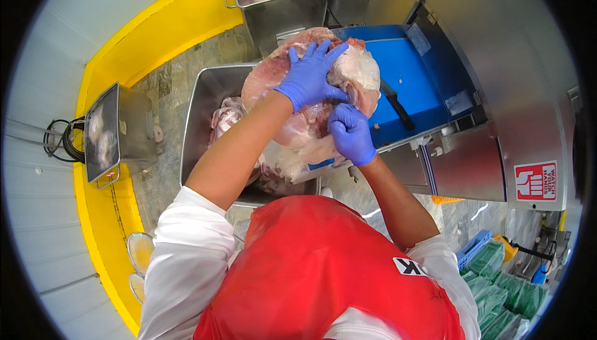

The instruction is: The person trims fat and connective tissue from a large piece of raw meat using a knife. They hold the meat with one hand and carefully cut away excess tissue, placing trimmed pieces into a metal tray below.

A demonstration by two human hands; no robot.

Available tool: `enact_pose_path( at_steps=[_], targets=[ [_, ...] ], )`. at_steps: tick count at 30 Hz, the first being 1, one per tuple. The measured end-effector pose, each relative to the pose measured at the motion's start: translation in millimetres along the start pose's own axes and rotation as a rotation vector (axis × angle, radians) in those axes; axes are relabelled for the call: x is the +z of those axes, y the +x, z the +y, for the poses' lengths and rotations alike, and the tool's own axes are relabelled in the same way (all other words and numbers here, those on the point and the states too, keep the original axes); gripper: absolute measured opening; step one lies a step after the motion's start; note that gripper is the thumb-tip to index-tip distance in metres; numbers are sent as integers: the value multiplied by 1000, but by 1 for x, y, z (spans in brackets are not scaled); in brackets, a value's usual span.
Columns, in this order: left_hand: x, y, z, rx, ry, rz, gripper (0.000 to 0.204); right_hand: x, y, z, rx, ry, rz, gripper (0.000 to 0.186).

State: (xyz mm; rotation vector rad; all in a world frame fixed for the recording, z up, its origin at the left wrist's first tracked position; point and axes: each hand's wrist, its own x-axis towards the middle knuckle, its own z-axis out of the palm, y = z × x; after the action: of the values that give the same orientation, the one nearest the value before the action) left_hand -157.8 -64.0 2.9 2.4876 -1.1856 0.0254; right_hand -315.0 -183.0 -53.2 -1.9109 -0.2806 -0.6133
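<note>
A large pale pink piece of raw meat with white fat lies over a steel bin and the edge of the blue cutting surface. My left hand, in a blue glove, presses on it with fingers spread. My right hand, also gloved, is clenched at the meat's lower right side, beside a fold near my left thumb; what its fingers hold is hidden. More meat sits inside the bin. A black-handled knife lies on the blue surface to the right of the meat.
Steel bins holding meat stand at the back and left. A yellow curb runs along the wall. Steel machinery is at the right. Green bagged crates sit at lower right, a coiled black hose at left.
</note>
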Motion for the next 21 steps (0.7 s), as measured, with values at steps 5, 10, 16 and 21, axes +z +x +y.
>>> enact_pose_path(
  at_steps=[5, 10, 16, 21],
  targets=[
    [3, 6, -4, -55, -12, -93, 119, 17, 11, -24, 286, 155, 134, 17],
    [8, 6, 0, -99, -24, -12, 120, -1, 27, -15, 396, 335, 281, 28],
    [14, 7, 13, -201, -56, 54, 122, -25, 28, -8, 753, 938, 682, 41],
    [11, -1, 26, -298, -27, 64, 129, -41, 22, 1, 787, 1124, 771, 47]
  ],
)
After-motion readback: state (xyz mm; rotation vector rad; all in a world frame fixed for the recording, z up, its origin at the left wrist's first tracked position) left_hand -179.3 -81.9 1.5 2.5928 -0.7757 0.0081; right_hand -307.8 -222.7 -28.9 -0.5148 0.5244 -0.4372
